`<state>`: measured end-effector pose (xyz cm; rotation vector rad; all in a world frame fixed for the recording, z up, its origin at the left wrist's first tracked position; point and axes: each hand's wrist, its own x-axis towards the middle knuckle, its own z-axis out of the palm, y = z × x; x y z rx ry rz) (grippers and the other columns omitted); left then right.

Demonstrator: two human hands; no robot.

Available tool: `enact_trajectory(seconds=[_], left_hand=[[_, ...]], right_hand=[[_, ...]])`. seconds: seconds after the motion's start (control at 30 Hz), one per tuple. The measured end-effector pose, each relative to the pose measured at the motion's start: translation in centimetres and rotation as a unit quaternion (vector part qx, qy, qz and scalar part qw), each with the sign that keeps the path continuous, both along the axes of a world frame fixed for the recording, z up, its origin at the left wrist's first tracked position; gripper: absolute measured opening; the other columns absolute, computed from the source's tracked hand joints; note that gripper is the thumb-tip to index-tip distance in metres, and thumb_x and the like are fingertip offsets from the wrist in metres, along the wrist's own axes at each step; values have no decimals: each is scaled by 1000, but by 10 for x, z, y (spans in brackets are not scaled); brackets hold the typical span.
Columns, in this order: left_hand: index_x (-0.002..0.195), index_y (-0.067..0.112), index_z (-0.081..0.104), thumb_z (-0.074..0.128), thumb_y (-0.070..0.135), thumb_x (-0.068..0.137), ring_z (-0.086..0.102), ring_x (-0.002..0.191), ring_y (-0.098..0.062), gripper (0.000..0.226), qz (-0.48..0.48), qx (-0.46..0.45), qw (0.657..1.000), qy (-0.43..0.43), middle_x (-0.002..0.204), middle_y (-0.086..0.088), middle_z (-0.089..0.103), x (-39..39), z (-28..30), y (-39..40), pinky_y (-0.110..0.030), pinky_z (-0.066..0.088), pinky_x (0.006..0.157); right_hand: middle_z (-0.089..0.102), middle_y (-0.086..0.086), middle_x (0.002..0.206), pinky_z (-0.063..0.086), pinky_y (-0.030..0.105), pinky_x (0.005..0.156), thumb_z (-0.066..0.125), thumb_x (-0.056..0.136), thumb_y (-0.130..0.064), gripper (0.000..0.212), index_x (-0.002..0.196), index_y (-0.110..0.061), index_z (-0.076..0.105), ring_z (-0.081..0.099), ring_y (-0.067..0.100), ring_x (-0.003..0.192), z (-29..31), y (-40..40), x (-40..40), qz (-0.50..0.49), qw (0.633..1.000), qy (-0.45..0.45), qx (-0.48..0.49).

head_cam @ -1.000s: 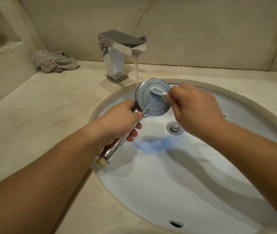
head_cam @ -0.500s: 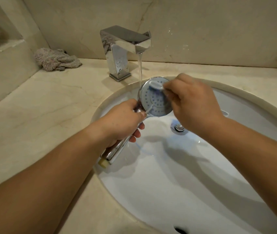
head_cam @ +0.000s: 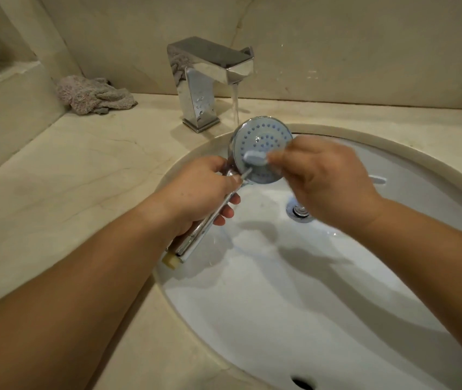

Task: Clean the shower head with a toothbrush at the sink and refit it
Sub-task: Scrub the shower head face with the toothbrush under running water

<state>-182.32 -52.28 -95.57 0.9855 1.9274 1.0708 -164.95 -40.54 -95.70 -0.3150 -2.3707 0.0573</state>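
A chrome shower head [head_cam: 262,136] with a round face of blue nozzles is held over the sink under the running water. My left hand [head_cam: 199,192] grips its chrome handle, whose threaded end [head_cam: 172,260] points toward me. My right hand [head_cam: 328,178] pinches a pale blue toothbrush [head_cam: 255,158], its head pressed against the lower part of the nozzle face. The brush handle is hidden inside my fingers.
A square chrome tap [head_cam: 210,80] runs a thin stream at the back of the white oval sink [head_cam: 322,305], with a drain plug [head_cam: 299,211] in the basin. A crumpled grey-pink cloth [head_cam: 94,95] lies on the beige marble counter [head_cam: 55,192], back left.
The toothbrush head has moved from the upper part of the nozzle face down to its lower part. My right hand shifted slightly right and down; the left hand kept its grip.
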Motion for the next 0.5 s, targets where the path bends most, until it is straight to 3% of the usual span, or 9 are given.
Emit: enact_trajectory(seconds=[0.07, 0.17, 0.3, 0.43, 0.5], left_hand=[[102, 20, 67, 60, 23, 98, 68, 54, -16, 9, 2, -2, 1000, 1, 76, -6, 74, 0, 0, 0, -28, 54, 49], [103, 21, 67, 58, 23, 100, 68, 55, -16, 10, 0, -1, 1000, -6, 80, -8, 74, 0, 2, 0, -28, 53, 51], [105, 22, 67, 59, 24, 99, 67, 52, -13, 11, -16, -9, 1000, 20, 82, -7, 73, 8, 3, -1, -24, 52, 48], [106, 20, 67, 58, 23, 100, 66, 52, -13, 11, -26, -12, 999, 28, 84, -10, 72, 11, 4, 0, -25, 53, 48], [105, 19, 66, 58, 23, 100, 66, 52, -13, 11, -35, -16, 999, 30, 85, -11, 72, 12, 3, 0, -26, 54, 48]], right_hand=[[68, 14, 81, 53, 39, 52, 72, 82, -1, 19, 100, -4, 76, 64, 36, 66, -3, -5, -1, 17, 999, -22, 18], [67, 15, 80, 54, 40, 55, 65, 87, -4, 16, 99, -4, 76, 64, 36, 65, 4, 7, -1, -40, 996, 67, -32], [65, 15, 77, 50, 36, 50, 69, 83, -2, 16, 98, -4, 76, 61, 36, 64, -3, -12, -7, -3, 1000, 3, 19], [65, 18, 80, 53, 42, 53, 65, 88, -7, 16, 99, -2, 75, 61, 37, 64, 5, 2, -4, -58, 994, 90, -33], [65, 17, 79, 52, 38, 52, 68, 85, -5, 15, 99, -2, 75, 61, 36, 64, 1, -6, -5, -30, 999, 41, 4]])
